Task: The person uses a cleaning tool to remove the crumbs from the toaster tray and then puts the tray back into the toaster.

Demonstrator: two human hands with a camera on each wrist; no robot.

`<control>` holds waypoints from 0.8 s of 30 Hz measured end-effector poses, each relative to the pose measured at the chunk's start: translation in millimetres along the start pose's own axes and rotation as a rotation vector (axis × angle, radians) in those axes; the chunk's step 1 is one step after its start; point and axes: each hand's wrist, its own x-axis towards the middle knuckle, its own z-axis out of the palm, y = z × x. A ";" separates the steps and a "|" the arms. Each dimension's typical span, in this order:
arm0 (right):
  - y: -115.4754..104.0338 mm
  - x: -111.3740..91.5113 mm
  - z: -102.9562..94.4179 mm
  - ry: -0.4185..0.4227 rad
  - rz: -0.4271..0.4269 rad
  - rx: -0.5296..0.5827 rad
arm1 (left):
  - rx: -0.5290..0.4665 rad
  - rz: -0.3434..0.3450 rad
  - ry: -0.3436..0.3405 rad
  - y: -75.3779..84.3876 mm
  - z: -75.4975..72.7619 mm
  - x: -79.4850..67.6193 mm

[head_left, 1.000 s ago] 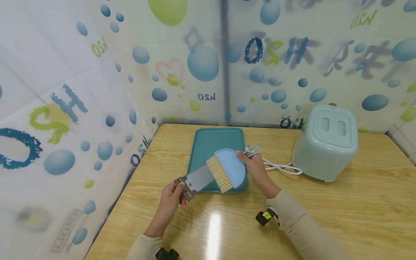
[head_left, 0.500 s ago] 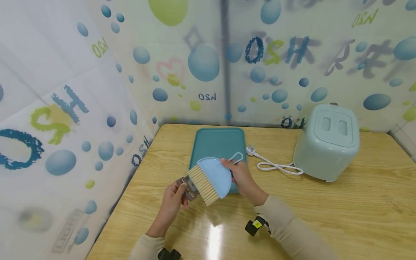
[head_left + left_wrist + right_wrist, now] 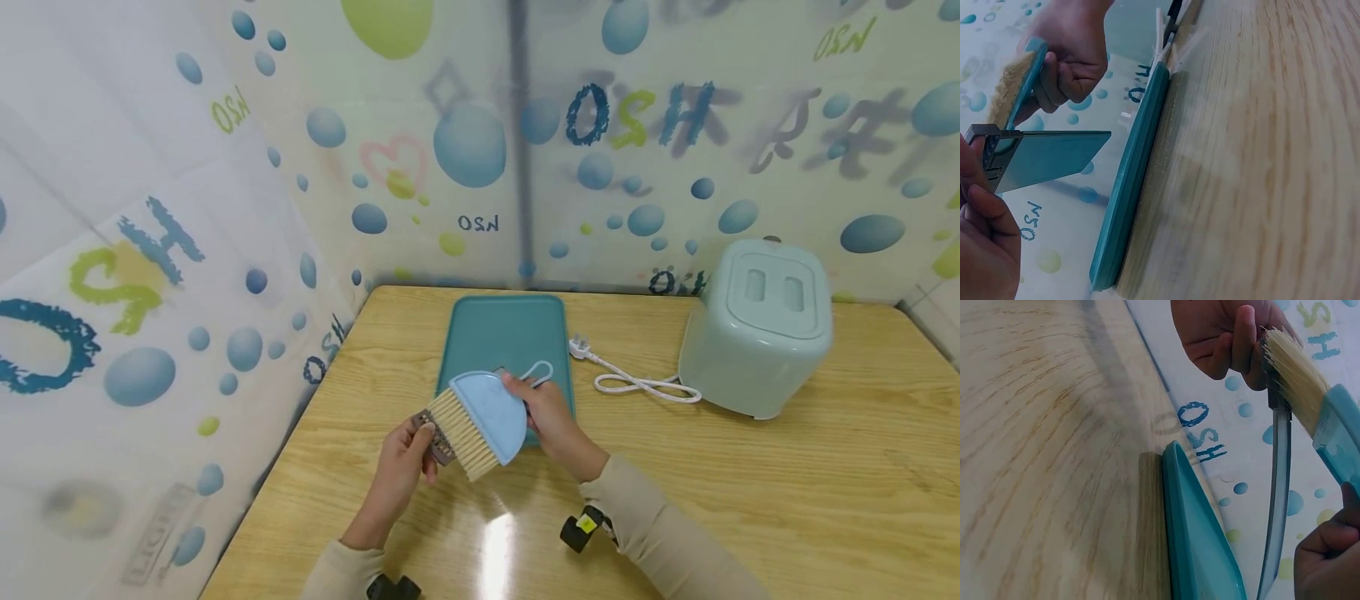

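Note:
My left hand (image 3: 397,471) pinches a flat metal crumb tray (image 3: 1054,159) by its grey-brown slotted end. My right hand (image 3: 557,429) grips a small light-blue hand brush (image 3: 491,412) with pale bristles and a looped cord. In the head view the bristles lie across the crumb tray and hide most of it. Seen from the right wrist, the bristles are at the slotted end, beside the left fingertips. Both things are held up above the table, over the front part of a teal tray (image 3: 510,329).
A pale green toaster (image 3: 757,358) stands at the back right of the wooden table (image 3: 750,500). Its white cord (image 3: 637,385) lies bundled between toaster and teal tray, plug beside the tray's right edge. A patterned curtain (image 3: 465,150) hangs behind and to the left.
My right hand has brought the brush left and down along the crumb tray towards its slotted end, covering more of the metal. My left hand has stayed nearly in place.

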 end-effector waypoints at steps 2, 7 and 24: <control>0.9 0.4 -0.6 0.000 -0.003 -0.024 | 0.000 -0.006 -0.005 -0.2 0.4 -0.1; 2.0 2.6 -2.9 0.011 -0.040 -0.123 | -0.003 -0.016 -0.004 -0.9 1.0 0.0; -3.1 7.5 -22.8 0.075 -0.159 -0.292 | -0.009 -0.014 -0.022 -2.5 1.0 -1.9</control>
